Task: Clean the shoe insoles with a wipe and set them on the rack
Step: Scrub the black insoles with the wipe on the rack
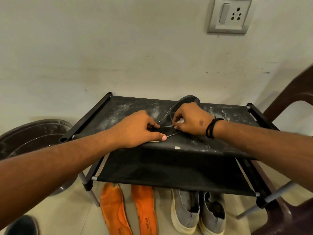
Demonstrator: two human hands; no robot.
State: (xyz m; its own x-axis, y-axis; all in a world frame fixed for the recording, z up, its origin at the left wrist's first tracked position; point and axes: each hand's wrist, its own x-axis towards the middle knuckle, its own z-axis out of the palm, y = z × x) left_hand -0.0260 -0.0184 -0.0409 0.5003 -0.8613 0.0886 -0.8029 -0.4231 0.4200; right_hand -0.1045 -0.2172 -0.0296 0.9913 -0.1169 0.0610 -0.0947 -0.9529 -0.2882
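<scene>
A: Where's the insole being worked?

B: Dark insole, flat on the rack's top shelf, lying diagonally. Toe end reaches toward the back edge, right of centre; heel end sits near the front edge, left of centre.

A: Hands?

B: Left hand presses down on the heel end, thumb stretched along the insole's near edge, fingers bent onto its surface. It pins the insole rather than wrapping round it. Right hand is over the middle of the insole, fingers curled tight round a small pale wipe; only a scrap shows between the fingers. Black band on the right wrist.

A: Shelf condition?

B: Black fabric, dusty, with whitish smears toward the back-left and right side. Lower shelf beneath it, also black fabric.

A: Anything under the rack?

B: On the floor at the front: two orange insoles side by side, left of centre, lettering near their heels. Just to their right, a pair of grey shoes with cream soles, toes under the rack.

A: Surroundings?

B: Dark round tub off the rack's left end. Brown plastic chair at the right end. Wall behind, switch-and-socket plate up high on the right.
</scene>
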